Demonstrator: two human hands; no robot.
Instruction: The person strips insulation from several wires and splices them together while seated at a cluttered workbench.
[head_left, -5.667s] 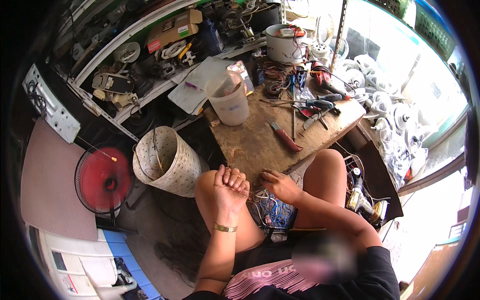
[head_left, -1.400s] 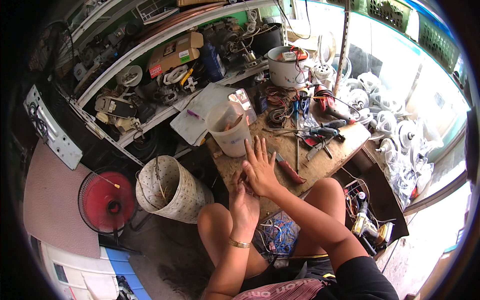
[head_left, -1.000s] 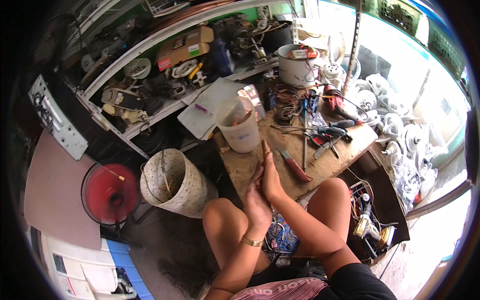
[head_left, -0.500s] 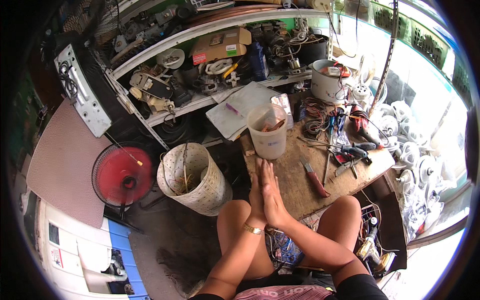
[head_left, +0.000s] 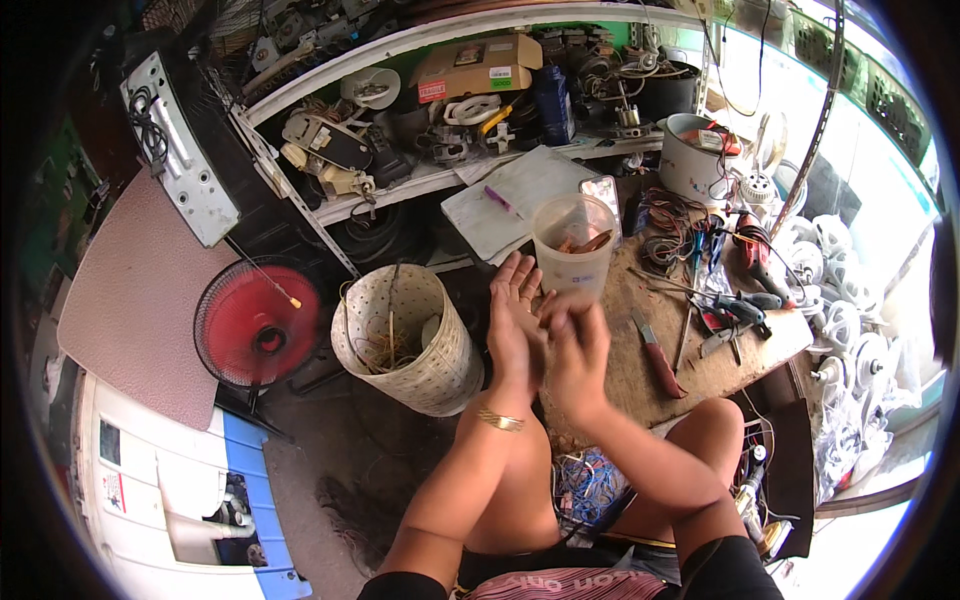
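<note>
Left hand (head_left: 512, 325): opened flat, fingers extended toward the far side, palm turned to the right; gold-coloured metal band (head_left: 500, 421) at the wrist. Right hand (head_left: 580, 350): just beside that palm, on its right, fingers bent inward and blurred. No object visibly clamped in either; cannot tell about contact between the two, nor about a small strand inside the bent fingers.

Just beyond the fingertips: round translucent plastic tub (head_left: 565, 268), upright on the brown wooden tabletop (head_left: 625, 345), with copper-coloured pieces (head_left: 590, 243) inside. Right of the hands: knife with a dark red handle and grey metal blade (head_left: 661, 368), laid flat, blade toward the far side, not in use.

Farther out, at the far right of the tabletop: tangled bundle of dark and reddish wires (head_left: 665, 225), plus a red power tool (head_left: 753, 252). Nearer, between the knees: tangle of blue and white wires (head_left: 590, 490). To the left, at floor level: white dotted bucket (head_left: 440, 370) with thin wire scraps (head_left: 388, 352) inside.

Progress, judged from the layout: apparently partway. Done: some copper-coloured pieces already in the tub, scraps already in the bucket. Possibly remaining: both wire tangles, outside either container. Exact share outstanding: cannot tell.
</note>
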